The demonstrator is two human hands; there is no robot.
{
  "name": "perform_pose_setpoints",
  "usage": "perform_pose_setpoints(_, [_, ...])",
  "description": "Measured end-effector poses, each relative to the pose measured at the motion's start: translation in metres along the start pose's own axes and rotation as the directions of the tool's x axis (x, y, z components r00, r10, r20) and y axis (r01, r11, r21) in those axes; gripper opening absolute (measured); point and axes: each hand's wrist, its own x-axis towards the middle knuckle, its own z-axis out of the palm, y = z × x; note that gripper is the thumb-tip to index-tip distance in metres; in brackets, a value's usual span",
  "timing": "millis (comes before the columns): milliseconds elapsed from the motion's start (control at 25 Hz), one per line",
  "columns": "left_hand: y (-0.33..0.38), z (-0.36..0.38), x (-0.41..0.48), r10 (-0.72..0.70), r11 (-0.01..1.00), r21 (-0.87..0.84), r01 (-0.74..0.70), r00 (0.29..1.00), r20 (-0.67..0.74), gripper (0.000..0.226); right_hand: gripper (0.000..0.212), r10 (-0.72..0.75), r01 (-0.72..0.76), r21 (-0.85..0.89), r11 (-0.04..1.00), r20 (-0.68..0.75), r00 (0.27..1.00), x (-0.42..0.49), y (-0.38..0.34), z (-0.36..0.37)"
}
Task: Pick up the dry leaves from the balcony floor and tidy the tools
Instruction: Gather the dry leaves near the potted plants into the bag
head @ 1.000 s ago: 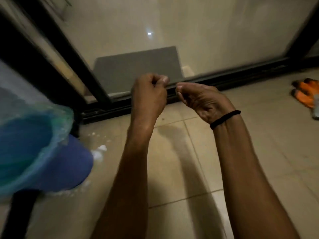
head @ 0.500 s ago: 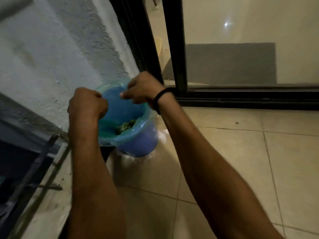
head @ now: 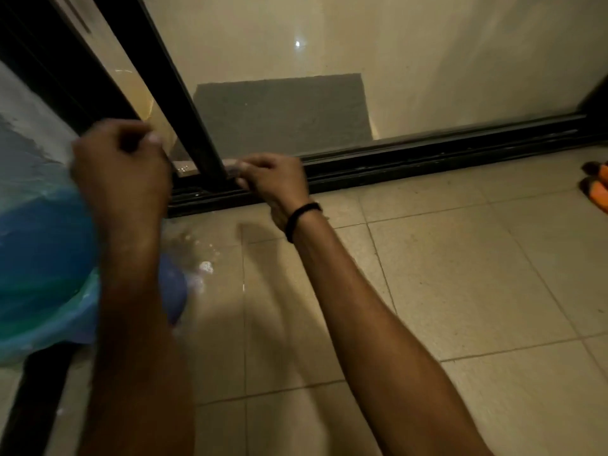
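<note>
Half a second ago both hands were held over the open bin, with leaves seen inside it. Now the view has been swung to the right: the bin (head: 42, 258) is pushed to the left edge, blurred and partly covered by the left forearm, and its inside can no longer be made out. The left hand (head: 121, 169) is raised beside the bin with its fingers curled in. The right hand (head: 273, 179) is held in front of the door track (head: 427, 159), fingers curled and fingertips brought together. Whether anything is pinched in either hand cannot be told, because of blur.

No leaves are seen on the part of the floor (head: 460, 274) in view; pale specks lie on the tiles just beside the bin. The drop into the bin is judged to be done, and attention is judged to be turning outward. Orange items (head: 597, 189) lie well apart at the right edge, possibly tools to be tidied.
</note>
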Motion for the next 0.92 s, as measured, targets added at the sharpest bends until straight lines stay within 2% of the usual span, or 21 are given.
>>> perform_pose_setpoints(80, [0.036,0.057,-0.034,0.058,0.996,-0.071,-0.050,0.992,0.115,0.019,0.017,-0.005,-0.027,-0.161,0.987,-0.196,0.981,0.015,0.028,-0.061])
perform_pose_setpoints(120, [0.032,0.085,-0.041,0.076,0.995,-0.083,-0.061,0.978,0.197,0.019,0.016,-0.019,-0.064,-0.280,0.958,-0.285,0.958,0.021,0.044,-0.086])
perform_pose_setpoints(200, [0.013,0.138,-0.055,0.014,1.000,-0.025,-0.007,0.954,0.300,0.023,0.018,-0.034,-0.157,-0.445,0.882,-0.391,0.920,0.030,0.073,-0.123])
perform_pose_setpoints(240, [-0.004,0.162,-0.061,-0.035,0.999,0.017,0.031,0.943,0.330,0.025,0.020,-0.032,-0.185,-0.472,0.862,-0.415,0.909,0.037,0.087,-0.137])
perform_pose_setpoints(360, [-0.042,0.203,-0.086,-0.167,0.985,0.092,0.144,0.925,0.341,0.034,0.027,0.001,-0.213,-0.487,0.847,-0.399,0.917,0.052,0.119,-0.156])
perform_pose_setpoints(400, [-0.050,0.210,-0.092,-0.201,0.978,0.124,0.169,0.926,0.321,0.038,0.027,-0.028,-0.190,-0.547,0.815,-0.364,0.931,0.058,0.127,-0.156])
perform_pose_setpoints(520, [-0.067,0.225,-0.098,-0.284,0.948,0.215,0.234,0.926,0.249,0.045,0.019,-0.155,-0.064,-0.787,0.614,-0.200,0.967,0.072,0.150,-0.152])
perform_pose_setpoints(600, [-0.077,0.231,-0.100,-0.262,0.949,0.237,0.208,0.938,0.226,0.044,0.012,-0.213,0.004,-0.838,0.545,-0.133,0.968,0.073,0.160,-0.148])
perform_pose_setpoints(680, [-0.088,0.241,-0.102,-0.208,0.962,0.220,0.161,0.955,0.209,0.039,0.012,-0.249,0.030,-0.816,0.577,-0.141,0.958,0.070,0.163,-0.146])
perform_pose_setpoints(760, [-0.101,0.255,-0.103,-0.159,0.970,0.205,0.129,0.977,0.142,0.032,0.013,-0.268,0.040,-0.755,0.654,-0.182,0.946,0.067,0.159,-0.151])
perform_pose_setpoints(840, [-0.106,0.267,-0.104,-0.119,0.976,0.191,0.106,0.991,0.055,0.028,0.010,-0.264,0.012,-0.627,0.779,-0.310,0.913,0.063,0.151,-0.171])
perform_pose_setpoints(920, [-0.103,0.274,-0.107,-0.129,0.974,0.189,0.123,0.991,0.019,0.025,0.009,-0.253,-0.042,-0.529,0.848,-0.472,0.845,0.059,0.142,-0.202])
